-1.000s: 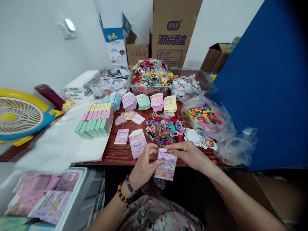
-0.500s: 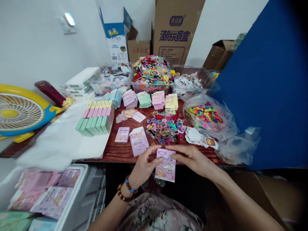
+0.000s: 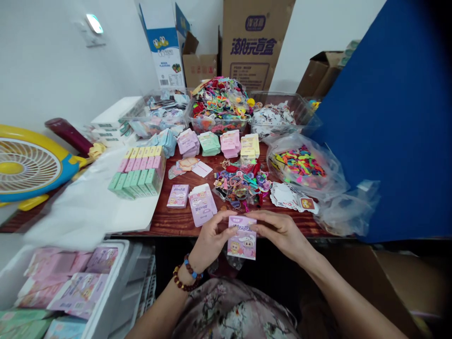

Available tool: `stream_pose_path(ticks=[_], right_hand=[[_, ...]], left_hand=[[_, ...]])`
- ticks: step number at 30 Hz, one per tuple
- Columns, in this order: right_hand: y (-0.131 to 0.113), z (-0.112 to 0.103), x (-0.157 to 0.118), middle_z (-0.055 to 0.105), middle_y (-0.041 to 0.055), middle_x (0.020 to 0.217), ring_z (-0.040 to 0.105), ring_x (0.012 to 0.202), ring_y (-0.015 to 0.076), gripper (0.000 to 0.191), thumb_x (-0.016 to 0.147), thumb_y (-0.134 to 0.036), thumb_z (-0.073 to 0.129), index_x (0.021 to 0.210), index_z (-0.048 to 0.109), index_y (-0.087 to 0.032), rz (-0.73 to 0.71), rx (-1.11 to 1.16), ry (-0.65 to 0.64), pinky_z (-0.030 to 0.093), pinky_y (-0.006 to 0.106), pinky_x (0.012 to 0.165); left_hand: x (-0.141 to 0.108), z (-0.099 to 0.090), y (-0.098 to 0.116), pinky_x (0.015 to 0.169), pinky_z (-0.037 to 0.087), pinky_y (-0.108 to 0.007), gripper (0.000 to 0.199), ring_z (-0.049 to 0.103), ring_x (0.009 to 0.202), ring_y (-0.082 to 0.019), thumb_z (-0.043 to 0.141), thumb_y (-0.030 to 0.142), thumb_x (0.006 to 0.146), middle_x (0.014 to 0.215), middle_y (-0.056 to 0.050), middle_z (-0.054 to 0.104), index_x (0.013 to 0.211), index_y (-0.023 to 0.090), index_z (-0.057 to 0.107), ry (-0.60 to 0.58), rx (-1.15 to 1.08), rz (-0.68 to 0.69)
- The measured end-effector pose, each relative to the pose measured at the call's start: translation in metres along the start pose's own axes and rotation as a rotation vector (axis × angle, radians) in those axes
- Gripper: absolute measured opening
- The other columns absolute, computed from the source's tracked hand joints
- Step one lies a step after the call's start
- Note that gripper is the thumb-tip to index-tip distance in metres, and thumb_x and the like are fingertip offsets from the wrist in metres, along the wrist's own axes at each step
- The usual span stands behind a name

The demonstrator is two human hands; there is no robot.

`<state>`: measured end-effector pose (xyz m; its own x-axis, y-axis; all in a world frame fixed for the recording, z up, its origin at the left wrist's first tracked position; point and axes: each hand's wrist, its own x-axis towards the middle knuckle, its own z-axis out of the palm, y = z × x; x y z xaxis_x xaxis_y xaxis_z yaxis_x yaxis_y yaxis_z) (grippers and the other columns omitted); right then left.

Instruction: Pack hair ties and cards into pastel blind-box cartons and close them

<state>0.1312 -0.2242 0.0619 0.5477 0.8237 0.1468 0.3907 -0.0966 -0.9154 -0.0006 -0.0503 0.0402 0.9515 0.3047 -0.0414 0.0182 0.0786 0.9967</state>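
Observation:
Both my left hand (image 3: 212, 240) and my right hand (image 3: 278, 230) pinch the top edge of a lilac printed cartoon packet (image 3: 242, 243), which hangs upright just off the front edge of the wooden table (image 3: 169, 223). Beaded bracelets circle my left wrist. Just beyond my left hand lie a small stack of pink packets (image 3: 202, 203) and a single lilac packet (image 3: 178, 196). A heap of tangled coloured hair ties (image 3: 242, 184) lies beyond the held packet. The packet's lower half shows, and my fingers hide part of its top.
Rows of green and pink boxes (image 3: 137, 176) stand on white sheeting at the table's left. Clear tubs of trinkets (image 3: 219, 106) line the back. A foam box of packets (image 3: 67, 282) sits low left, a fan (image 3: 24, 165) beyond it, and a blue board (image 3: 384, 117) right.
The packet has turned from a slight tilt to nearly upright, and my hands have drawn closer along its top edge. The whole scene has shifted slightly in view.

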Motion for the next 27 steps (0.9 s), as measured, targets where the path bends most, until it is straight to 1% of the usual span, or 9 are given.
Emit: stream_pose_path(ticks=[6,9,12,14,15,17,19,22,27], right_hand=[[0.004,0.001,-0.003,0.074,0.0061,0.102,0.068,0.095,0.0195,0.015,0.089,-0.033,0.068,0.096,0.076,-0.022,-0.018,0.075,-0.044,0.053,0.030,0.084],[0.016,0.005,0.003,0.073,0.0051,0.100,0.068,0.090,0.0189,0.019,0.085,-0.037,0.072,0.095,0.074,-0.021,0.089,0.192,-0.071,0.053,0.029,0.079],[0.032,0.020,0.022,0.072,0.0037,0.092,0.067,0.077,0.0180,0.034,0.085,-0.042,0.069,0.110,0.069,-0.020,0.234,0.265,-0.065,0.054,0.030,0.070],[0.038,0.037,0.042,0.070,0.0032,0.090,0.065,0.075,0.0175,0.032,0.086,-0.040,0.068,0.110,0.068,-0.019,0.199,0.120,-0.087,0.052,0.031,0.071],[0.039,0.047,0.055,0.069,0.0035,0.092,0.064,0.077,0.0175,0.027,0.086,-0.037,0.068,0.106,0.068,-0.019,0.143,0.001,-0.106,0.051,0.031,0.073],[0.036,0.067,0.082,0.066,0.0053,0.101,0.063,0.085,0.0184,0.020,0.086,-0.032,0.068,0.101,0.068,-0.018,0.032,-0.247,-0.156,0.049,0.032,0.079],[0.030,0.086,0.110,0.062,0.0080,0.115,0.063,0.096,0.0206,0.026,0.089,-0.031,0.066,0.111,0.065,-0.018,0.006,-0.459,-0.207,0.047,0.033,0.085],[0.023,0.105,0.144,0.054,0.0123,0.130,0.063,0.106,0.0252,0.047,0.086,-0.035,0.070,0.128,0.055,-0.019,0.048,-0.656,-0.293,0.047,0.035,0.087],[0.028,0.118,0.172,0.052,0.0179,0.127,0.066,0.098,0.0315,0.061,0.069,-0.039,0.085,0.118,0.057,-0.015,0.098,-0.741,-0.357,0.050,0.037,0.078]], left_hand=[[0.001,0.001,-0.002,0.088,0.053,-0.030,0.026,0.067,0.101,-0.021,0.069,0.032,0.086,0.114,-0.007,0.070,0.109,0.020,0.068,-0.030,0.098,-0.001],[-0.001,-0.005,-0.003,0.086,0.054,-0.030,0.027,0.067,0.099,-0.021,0.068,0.032,0.086,0.110,-0.007,0.071,0.109,0.019,0.068,-0.020,0.113,-0.011],[0.006,-0.036,-0.002,0.081,0.055,-0.029,0.037,0.068,0.095,-0.020,0.062,0.035,0.089,0.114,-0.008,0.071,0.122,0.019,0.065,0.188,0.223,0.001],[0.019,-0.072,0.000,0.077,0.055,-0.029,0.046,0.067,0.090,-0.019,0.055,0.038,0.092,0.114,-0.008,0.071,0.133,0.018,0.059,0.454,0.413,0.025],[0.028,-0.092,0.002,0.077,0.055,-0.030,0.049,0.066,0.090,-0.019,0.052,0.039,0.093,0.113,-0.008,0.071,0.137,0.017,0.056,0.528,0.468,0.020],[0.049,-0.129,0.005,0.080,0.055,-0.033,0.049,0.066,0.090,-0.020,0.048,0.035,0.094,0.107,-0.008,0.072,0.137,0.015,0.055,0.594,0.544,0.001],[0.069,-0.156,0.006,0.088,0.053,-0.038,0.041,0.066,0.095,-0.022,0.053,0.031,0.093,0.105,-0.010,0.073,0.128,0.013,0.062,0.613,0.620,-0.033],[0.090,-0.172,0.004,0.098,0.050,-0.046,0.029,0.066,0.103,-0.024,0.060,0.032,0.092,0.108,-0.010,0.072,0.114,0.014,0.067,0.630,0.717,-0.074],[0.091,-0.167,-0.005,0.105,0.045,-0.053,0.029,0.062,0.114,-0.025,0.060,0.034,0.094,0.117,-0.010,0.067,0.115,0.014,0.064,0.679,0.783,-0.062]])
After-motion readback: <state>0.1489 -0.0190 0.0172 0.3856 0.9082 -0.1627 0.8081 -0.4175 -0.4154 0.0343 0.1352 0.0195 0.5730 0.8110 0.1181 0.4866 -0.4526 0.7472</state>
